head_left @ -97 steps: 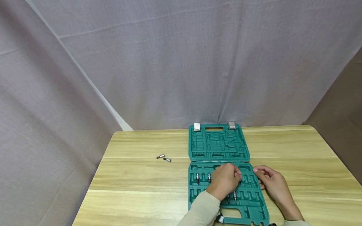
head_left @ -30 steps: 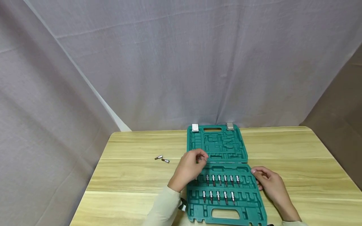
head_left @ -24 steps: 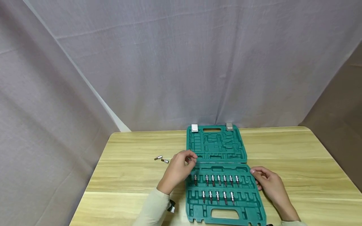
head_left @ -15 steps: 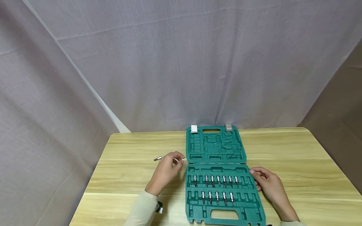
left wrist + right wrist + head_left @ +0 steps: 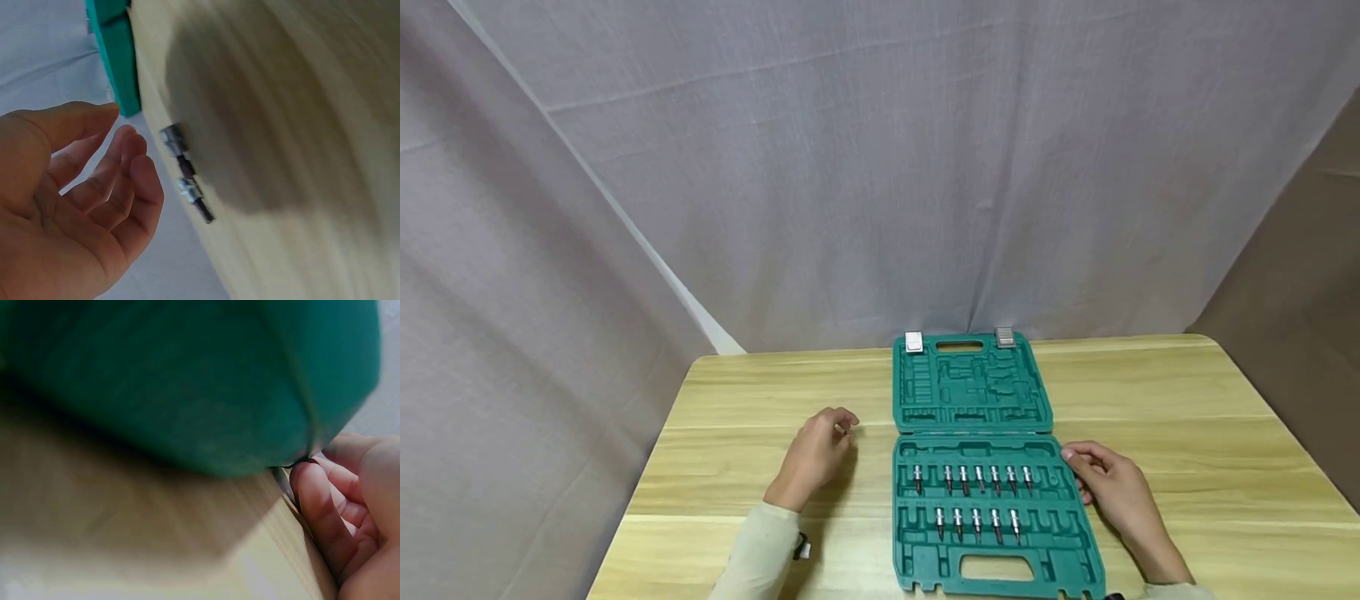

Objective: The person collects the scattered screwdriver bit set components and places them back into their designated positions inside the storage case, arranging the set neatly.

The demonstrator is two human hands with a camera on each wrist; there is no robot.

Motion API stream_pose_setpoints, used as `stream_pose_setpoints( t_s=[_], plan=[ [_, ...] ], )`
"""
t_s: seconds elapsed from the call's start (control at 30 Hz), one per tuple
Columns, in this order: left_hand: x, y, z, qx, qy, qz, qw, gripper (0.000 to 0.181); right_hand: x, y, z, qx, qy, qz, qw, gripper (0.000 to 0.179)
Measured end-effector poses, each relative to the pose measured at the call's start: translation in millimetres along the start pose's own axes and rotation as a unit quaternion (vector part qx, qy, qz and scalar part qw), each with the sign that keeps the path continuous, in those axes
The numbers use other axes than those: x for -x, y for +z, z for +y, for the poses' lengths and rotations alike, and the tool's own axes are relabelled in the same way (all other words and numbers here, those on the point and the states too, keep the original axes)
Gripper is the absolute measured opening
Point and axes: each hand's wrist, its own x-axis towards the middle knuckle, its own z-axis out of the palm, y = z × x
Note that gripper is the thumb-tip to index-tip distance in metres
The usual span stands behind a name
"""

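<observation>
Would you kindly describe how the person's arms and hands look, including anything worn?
The left hand and the right hand are both gloveless. The left sleeve is light beige, with a small black-and-white item by its cuff, too small to identify. Only a similar beige edge of the right sleeve shows.

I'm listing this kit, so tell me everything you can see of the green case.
The green bit-socket case lies open on the table, lid on the far side. It looks like moulded plastic, with shaped recesses, a handle slot in each half and two silvery latches on the lid's far edge. The base holds bit sockets: seven in the upper row, five in the lower. The right hand holds its right edge near the hinge.
</observation>
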Motion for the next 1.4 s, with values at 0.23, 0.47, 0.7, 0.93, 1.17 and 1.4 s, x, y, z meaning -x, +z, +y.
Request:
stream_pose_setpoints(
  t_s=[0.23, 0.47, 0.7, 0.93, 1.17, 1.4],
  plan=[
    [-2.8, 1.3, -14.3, 0.023, -0.023, -0.019, 0.9993, 0.023, 1.1, 1.9, 0.6, -0.001, -0.001, 0.004, 1.0, 0.046],
    [-7.4, 1.2, -19.8, 0.036, -0.031, 0.005, 0.9988, 0.023, 0.8, 1.1, 0.8, 0.006, -0.006, 0.008, 0.9999, 0.043],
    [-7.5, 4.8, -22.9, -0.08, 0.01, 0.067, 0.9945, 0.021, 0.9, 1.0, 0.6, 0.005, -0.002, 0.008, 0.9999, 0.044],
    [-2.4, 3.0, -19.9, -0.105, 0.0, 0.058, 0.9928, 0.013, -1.3, 1.2, 0.5, 0.003, 0.0, 0.007, 1.0, 0.045],
    [2.9, 2.1, -21.4, -0.08, -0.032, 0.033, 0.9957, 0.009, -2.7, 0.3, 1.3, 0.004, 0.004, 0.001, 1.0, 0.045],
    [7.2, 3.9, -21.1, -0.082, -0.054, 0.023, 0.9949, 0.007, -2.1, 0.2, 1.6, 0.005, 0.005, 0.001, 1.0, 0.046]
  ],
)
